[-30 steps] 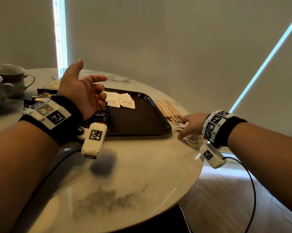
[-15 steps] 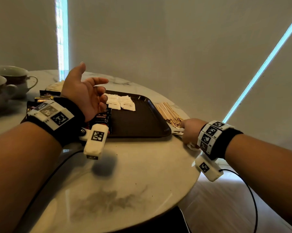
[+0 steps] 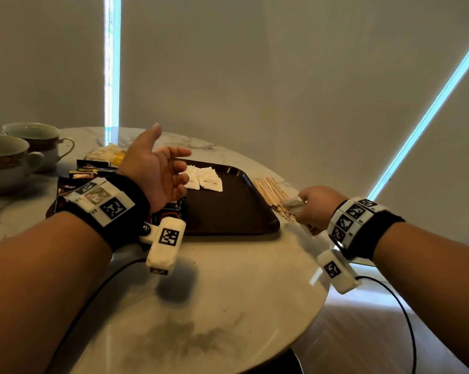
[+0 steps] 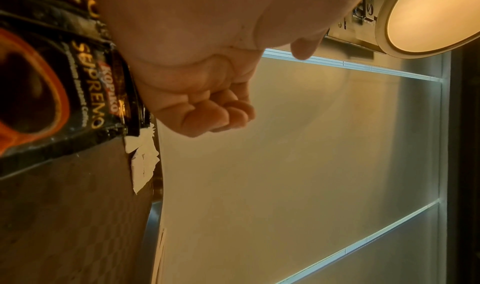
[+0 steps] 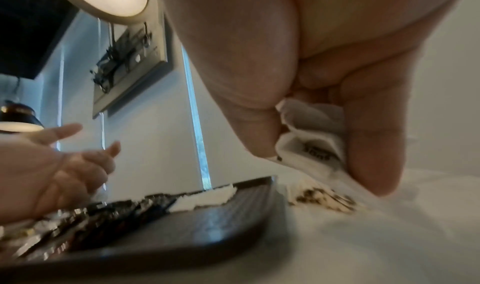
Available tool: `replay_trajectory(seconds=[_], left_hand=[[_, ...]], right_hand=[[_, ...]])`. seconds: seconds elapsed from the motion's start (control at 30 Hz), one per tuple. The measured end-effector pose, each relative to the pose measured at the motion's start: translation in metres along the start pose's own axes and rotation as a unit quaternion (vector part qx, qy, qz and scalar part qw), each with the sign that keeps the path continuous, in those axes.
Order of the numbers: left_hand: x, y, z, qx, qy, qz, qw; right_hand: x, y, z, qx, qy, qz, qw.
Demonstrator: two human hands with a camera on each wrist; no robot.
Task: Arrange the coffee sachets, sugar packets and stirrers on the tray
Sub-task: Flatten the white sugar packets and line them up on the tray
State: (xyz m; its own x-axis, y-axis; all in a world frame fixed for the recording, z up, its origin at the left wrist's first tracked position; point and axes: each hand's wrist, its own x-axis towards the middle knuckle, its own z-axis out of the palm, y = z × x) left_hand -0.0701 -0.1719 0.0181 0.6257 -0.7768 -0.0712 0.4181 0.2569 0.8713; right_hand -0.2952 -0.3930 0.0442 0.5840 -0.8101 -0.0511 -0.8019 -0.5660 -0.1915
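A dark brown tray (image 3: 228, 211) lies on the round marble table, with white sugar packets (image 3: 205, 178) at its far end and a black coffee sachet (image 3: 171, 209) at its left edge. My left hand (image 3: 163, 168) hovers palm-up over the tray's left side, fingers loosely curled, holding nothing. Wooden stirrers (image 3: 272, 190) lie in a pile just right of the tray. My right hand (image 3: 313, 207) is over them, right of the tray, and pinches a small bunch of white sugar packets (image 5: 311, 136) between thumb and fingers. More packets lie under that hand at the table's edge.
Two teacups (image 3: 17, 155) stand at the far left of the table. Black coffee sachets (image 3: 87, 171) and pale yellow packets (image 3: 106, 155) lie left of the tray. The table's edge runs close beneath my right wrist. A cable trails from each wrist.
My right hand has closed on white sugar packets beside the stirrers and lifted them slightly towards the tray. The left hand has stayed palm-up over the tray's left side.
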Motion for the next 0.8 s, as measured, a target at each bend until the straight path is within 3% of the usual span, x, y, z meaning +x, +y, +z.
replay_trajectory(seconds=[0.1, 0.23, 0.33, 0.47, 0.6, 0.7, 0.8], left_hand=[[-0.004, -0.002, 0.005, 0.035, -0.016, -0.021, 0.999], [-0.011, -0.003, 0.015, 0.065, -0.05, -0.05, 0.995], [-0.011, -0.006, 0.018, 0.041, -0.078, -0.058, 0.994], [-0.009, 0.0, 0.013, -0.024, -0.09, 0.001, 0.996], [-0.003, 0.011, 0.004, -0.039, -0.021, 0.029, 0.999], [0.001, 0.02, -0.004, -0.036, -0.009, 0.035, 0.999], [0.004, 0.026, -0.013, -0.046, 0.003, 0.032, 0.998]], right_hand=[[-0.005, -0.027, -0.019, 0.117, 0.021, -0.045, 0.992], [-0.019, -0.088, -0.025, 0.239, 0.054, -0.157, 0.957], [-0.025, -0.133, -0.013, 0.223, 0.087, -0.246, 0.939], [-0.029, -0.18, 0.004, 0.174, 0.068, -0.338, 0.923], [-0.028, -0.196, 0.012, 0.215, 0.01, -0.38, 0.9], [-0.016, -0.196, 0.01, 0.301, -0.033, -0.394, 0.868], [0.004, -0.192, 0.009, 0.346, -0.024, -0.386, 0.855]])
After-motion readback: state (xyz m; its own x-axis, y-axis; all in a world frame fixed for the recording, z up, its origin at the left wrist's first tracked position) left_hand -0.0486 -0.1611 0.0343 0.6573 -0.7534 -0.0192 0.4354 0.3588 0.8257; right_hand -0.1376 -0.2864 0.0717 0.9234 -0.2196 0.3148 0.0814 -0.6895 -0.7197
